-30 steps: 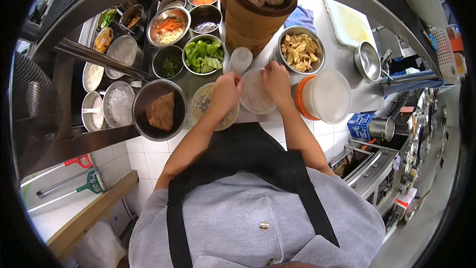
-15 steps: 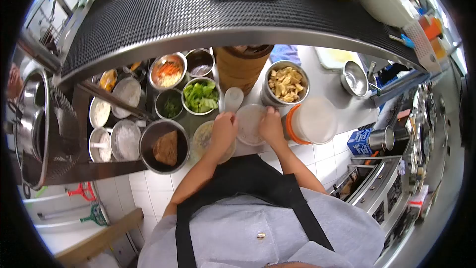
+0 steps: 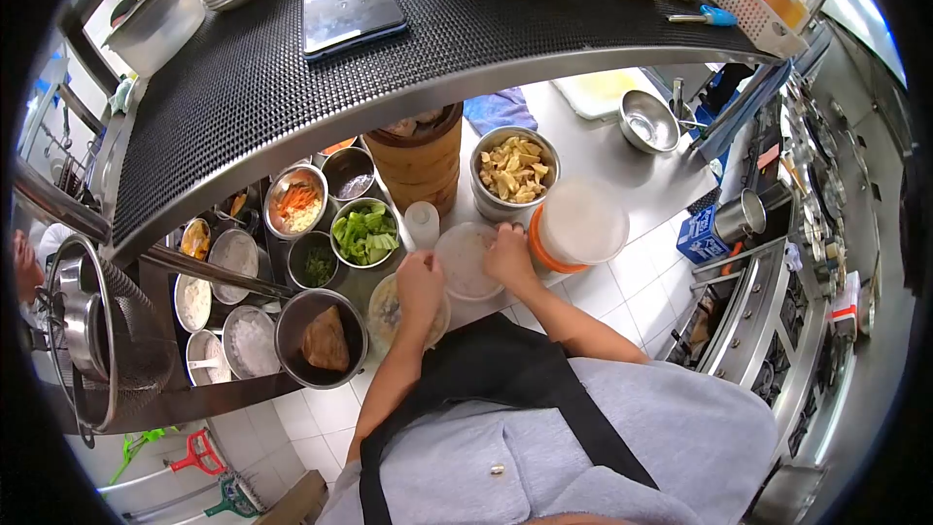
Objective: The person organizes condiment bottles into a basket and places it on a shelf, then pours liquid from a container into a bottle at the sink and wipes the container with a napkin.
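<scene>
My left hand is closed at the left edge of a round translucent lid or container, its fingers curled. At the opposite edge my right hand is also closed, fingertips on the rim. What either pinches is too small to make out. Partly under my left forearm lies a round container with pale, speckled contents. A white-capped bottle stands just behind my left hand. Right of my right hand is a tub with an orange rim and a pale lid.
Steel bowls hold chopped greens, a brown chunk and yellowish pieces. Behind stands a bamboo steamer stack. A black mesh shelf with a phone overhangs the counter. At far left, a person's hand shows.
The view has tilted up and turned, bringing the shelf and phone into sight. Both hands stay at the round lid or container, with little visible change in their pose.
</scene>
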Tool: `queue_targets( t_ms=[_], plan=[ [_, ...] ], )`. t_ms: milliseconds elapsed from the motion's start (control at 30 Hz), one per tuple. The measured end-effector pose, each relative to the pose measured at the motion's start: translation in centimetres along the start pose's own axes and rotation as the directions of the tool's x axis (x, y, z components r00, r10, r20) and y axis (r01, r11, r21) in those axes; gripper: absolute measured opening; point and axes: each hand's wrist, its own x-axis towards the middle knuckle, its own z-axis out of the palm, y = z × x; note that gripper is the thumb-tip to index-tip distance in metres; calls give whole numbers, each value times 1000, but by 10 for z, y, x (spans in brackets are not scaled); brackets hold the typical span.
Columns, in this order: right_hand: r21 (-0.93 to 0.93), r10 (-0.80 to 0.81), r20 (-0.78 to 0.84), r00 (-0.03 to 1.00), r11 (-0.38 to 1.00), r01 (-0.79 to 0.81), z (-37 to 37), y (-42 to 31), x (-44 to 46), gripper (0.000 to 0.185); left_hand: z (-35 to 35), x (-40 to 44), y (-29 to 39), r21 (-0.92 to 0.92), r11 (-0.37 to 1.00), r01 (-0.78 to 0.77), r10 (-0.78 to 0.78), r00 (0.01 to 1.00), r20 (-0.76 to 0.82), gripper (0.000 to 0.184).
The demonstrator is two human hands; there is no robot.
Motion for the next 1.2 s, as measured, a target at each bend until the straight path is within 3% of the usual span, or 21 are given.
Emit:
queue_targets(
  t_ms=[267, 367, 433, 567, 633, 667, 733, 767, 833, 967, 1033, 1167, 1200],
  plan=[
    [-155, -123, -15, 992, 981, 119, 3, 2, 14, 36, 7, 1, -7, 59, 998, -15, 16, 1000, -27, 19],
    [-177, -184, -31, 982, 968, 176, -3, 5, 11, 33, 15, 2, -16, 89, 992, -85, 93, 992, -90, 18],
    [-325, -241, 48, 969, 914, 243, 0, 6, 11, 31, 12, -2, -14, 74, 992, -99, 105, 991, -80, 18],
    [-388, -287, 75, 955, 874, 294, 2, 12, -8, 27, 7, -5, -8, 8, 999, -46, 47, 998, -50, 18],
    [-471, -421, 246, 873, 735, 487, -17, 4, -31, 26, 6, -6, -9, 7, 999, -43, 44, 998, -38, 18],
    [-475, -424, 245, 872, 731, 489, -7, 14, -36, 26, 7, -4, -9, 4, 999, -40, 40, 999, -26, 18],
    [-221, -251, -39, 967, 946, 237, 12, 30, -45, 24, 9, -3, -12, -6, 999, -45, 45, 998, -44, 18],
    [-226, -245, -43, 969, 947, 229, 14, 34, -50, 24, 12, -4, -14, -12, 999, -50, 49, 997, -55, 18],
    [42, 37, -145, 989, 999, -31, -1, 21, -65, 22, 9, -8, -10, -29, 999, -45, 44, 998, -43, 17],
    [93, 102, -113, 988, 991, -92, 0, 30, -63, 22, 11, -8, -10, -57, 997, -47, 43, 996, -75, 15],
    [211, 166, -215, 963, 970, -120, -1, 23, -66, 23, 10, -8, -9, -41, 997, -58, 54, 995, -81, 15],
    [255, 118, -192, 974, 965, -67, -1, 32, -73, 22, 13, -11, -8, -35, 999, -16, 12, 993, -118, 16],
    [277, 80, -217, 973, 961, -17, 0, 40, -73, 22, 10, -13, -2, -53, 999, 7, -10, 998, -64, 18]
  ],
)
